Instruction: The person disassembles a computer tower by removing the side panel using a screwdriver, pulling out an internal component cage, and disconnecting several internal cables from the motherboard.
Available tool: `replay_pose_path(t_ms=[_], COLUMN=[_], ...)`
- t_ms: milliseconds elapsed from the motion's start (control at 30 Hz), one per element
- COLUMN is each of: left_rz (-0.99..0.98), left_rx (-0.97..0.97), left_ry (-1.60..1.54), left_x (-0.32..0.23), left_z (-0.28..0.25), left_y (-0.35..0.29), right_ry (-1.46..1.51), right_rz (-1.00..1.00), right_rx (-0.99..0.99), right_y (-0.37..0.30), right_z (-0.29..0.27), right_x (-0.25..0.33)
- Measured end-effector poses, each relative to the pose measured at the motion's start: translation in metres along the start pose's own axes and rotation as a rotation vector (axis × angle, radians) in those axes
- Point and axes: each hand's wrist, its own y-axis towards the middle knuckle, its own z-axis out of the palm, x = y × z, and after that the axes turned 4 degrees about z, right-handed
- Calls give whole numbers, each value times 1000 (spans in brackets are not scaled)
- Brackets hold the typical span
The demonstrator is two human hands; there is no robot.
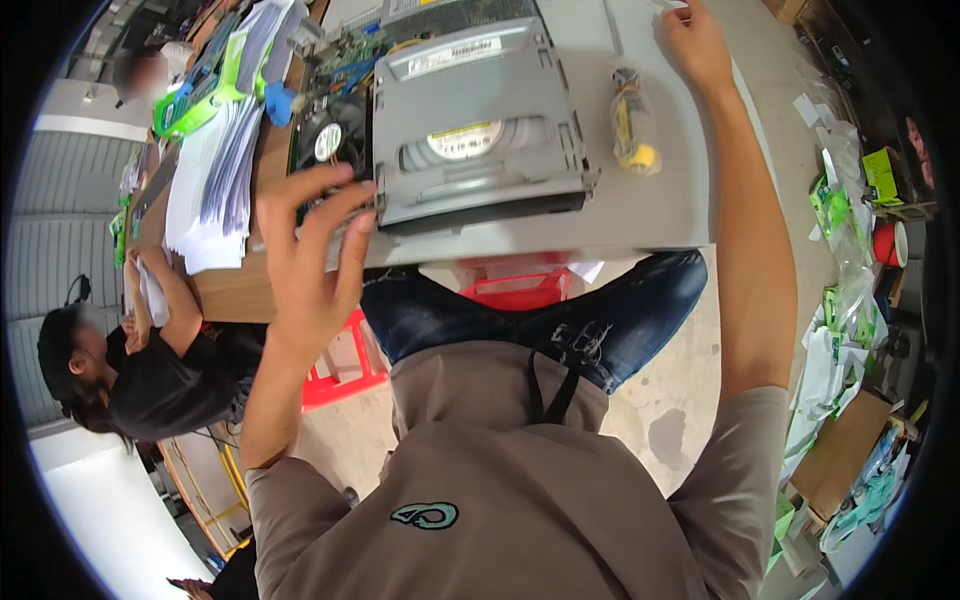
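Note:
A computer case lies opened on the light grey table (650, 215), its silver optical drive (480, 95) facing up with white labels. Beside the drive, on the left, are a black fan (325, 140) and a green circuit board (345, 55) with cables. My left hand (318, 230) is at the near left corner of the drive, fingers spread, fingertips close to its edge; contact is unclear. At the far right edge of the table is my right hand (698, 45), fingers curled and pinched together. What they hold is cut off by the picture's upper edge.
A clear plastic bag (633, 125) with a yellow-ended item lies right of the drive. Paper stacks (215, 190) and a green holder (215, 100) stand on the wooden table at left, where another person (170, 370) sits. A red stool (345, 365) and plastic waste (840, 250) are nearby.

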Motion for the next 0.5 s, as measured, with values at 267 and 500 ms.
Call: replay_pose_path(t_ms=[267, 500], left_rz=[29, 16], left_rx=[-196, -271], left_ry=[135, 26], left_x=[-46, -46], left_z=[45, 62], left_y=[11, 18], right_ry=[167, 83], right_rz=[-53, -232], right_rx=[-9, -139], right_y=[8, 26], right_z=[6, -1], right_x=[-18, -31])
